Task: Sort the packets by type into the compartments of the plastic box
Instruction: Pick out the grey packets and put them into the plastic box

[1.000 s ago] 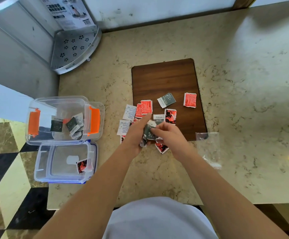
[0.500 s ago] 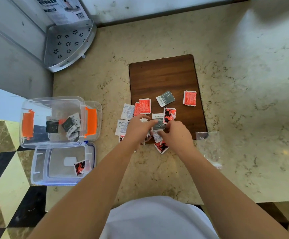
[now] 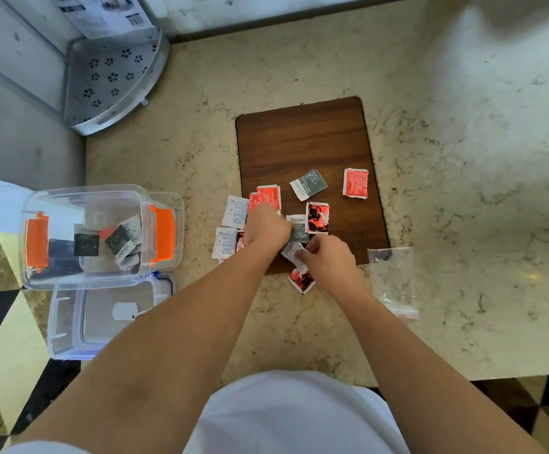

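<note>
Box: our clear plastic box [image 3: 86,237] with orange clips sits at the left edge of the counter [image 3: 463,158], well apart from the pile; its lid [image 3: 102,316] lies just near of it.
Done so far: a few grey packets [image 3: 120,240] already lie together inside the box, so we judge one type is partly sorted. We cannot make out the dividers between compartments.
Still loose: most packets remain out, on and beside the brown board [image 3: 302,142]. We count a grey packet [image 3: 309,185] and a red packet [image 3: 355,183] at the far side, a red-and-black packet [image 3: 317,217] in the middle, white packets [image 3: 235,211] off the board's left edge, and another red-and-black one [image 3: 301,281] near us on the counter.
Left hand: our left hand [image 3: 266,227] is curled over the pile with fingers closed on a grey packet; how many it holds we cannot tell.
Right hand: our right hand [image 3: 330,257] pinches a crumpled pale packet [image 3: 293,252] between thumb and fingertips, touching the pile.
Bag: an empty clear bag [image 3: 394,280] lies at the right.
Progress: early, we judge; reds, whites and red-and-blacks all wait.
</note>
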